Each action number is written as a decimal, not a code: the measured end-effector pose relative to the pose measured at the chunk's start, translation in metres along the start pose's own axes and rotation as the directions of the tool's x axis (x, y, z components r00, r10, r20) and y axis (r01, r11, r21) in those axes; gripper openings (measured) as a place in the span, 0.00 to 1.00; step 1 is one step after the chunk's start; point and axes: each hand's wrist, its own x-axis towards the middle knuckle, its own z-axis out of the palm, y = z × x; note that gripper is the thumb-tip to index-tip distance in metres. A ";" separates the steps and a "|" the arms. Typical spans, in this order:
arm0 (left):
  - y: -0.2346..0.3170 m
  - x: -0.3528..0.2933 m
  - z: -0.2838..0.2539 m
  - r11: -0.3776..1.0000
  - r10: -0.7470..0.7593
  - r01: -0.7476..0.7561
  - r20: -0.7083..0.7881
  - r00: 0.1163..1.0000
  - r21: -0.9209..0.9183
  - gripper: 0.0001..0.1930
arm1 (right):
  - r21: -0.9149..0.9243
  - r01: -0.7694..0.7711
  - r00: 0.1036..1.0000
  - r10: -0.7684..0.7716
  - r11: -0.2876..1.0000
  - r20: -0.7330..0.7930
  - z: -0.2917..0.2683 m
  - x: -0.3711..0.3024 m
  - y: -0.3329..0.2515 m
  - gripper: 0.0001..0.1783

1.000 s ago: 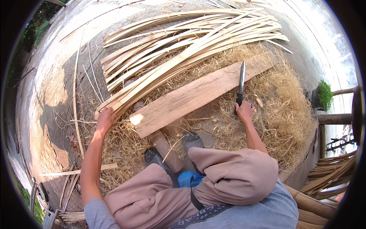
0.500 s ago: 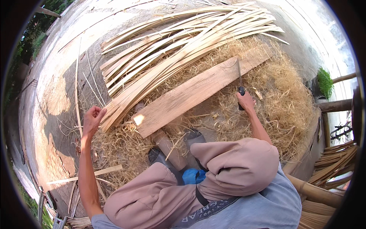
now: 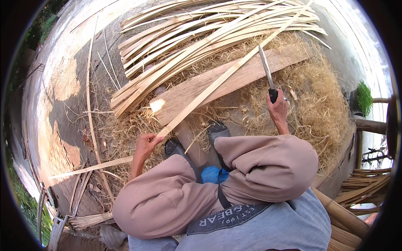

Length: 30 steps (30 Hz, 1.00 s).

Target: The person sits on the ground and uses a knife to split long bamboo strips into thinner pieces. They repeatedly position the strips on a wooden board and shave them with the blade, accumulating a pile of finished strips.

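My left hand (image 3: 146, 146) pinches the near end of a long, flat, pale bamboo strip (image 3: 209, 88). The strip slants up and right across a wooden plank (image 3: 180, 98), its far end over the strip pile. In my right hand (image 3: 278, 108) is a knife (image 3: 266, 67), gripped by its black handle. Its blade points away from me, over the plank's right part, with the tip close to the strip; whether they touch I cannot tell. The plank slopes between my feet and the pile.
A pile of bamboo strips (image 3: 167, 62) lies beyond the plank. Curly shavings (image 3: 318, 104) cover the ground around it, thickest at right. Loose strips (image 3: 90, 83) lie at left. A bamboo pole (image 3: 343, 213) is beside me at lower right, and a green plant (image 3: 364, 98) stands at far right.
My left hand has come right and nearer to me, drawing one strip off the pile and over the plank. My right hand has shifted slightly, the knife blade now tilting left.
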 end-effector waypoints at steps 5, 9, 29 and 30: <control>0.009 -0.020 0.017 0.999 0.050 -0.049 -0.034 0.998 0.020 0.17 | -0.168 0.166 0.974 -0.136 0.972 0.180 0.024 0.023 -0.025 0.20; 0.044 0.005 0.030 0.982 -0.098 0.131 0.227 0.969 -0.135 0.21 | -0.160 0.007 0.960 0.039 0.987 0.278 0.052 0.041 0.001 0.30; -0.006 -0.030 0.012 0.968 -0.135 0.195 0.328 0.935 -0.159 0.21 | 0.238 0.048 0.915 -0.138 0.970 0.379 0.035 0.002 -0.037 0.30; -0.010 -0.037 0.002 0.953 -0.171 0.248 0.365 0.915 -0.174 0.20 | 0.162 -0.114 0.935 0.050 0.980 0.351 0.027 0.027 -0.032 0.31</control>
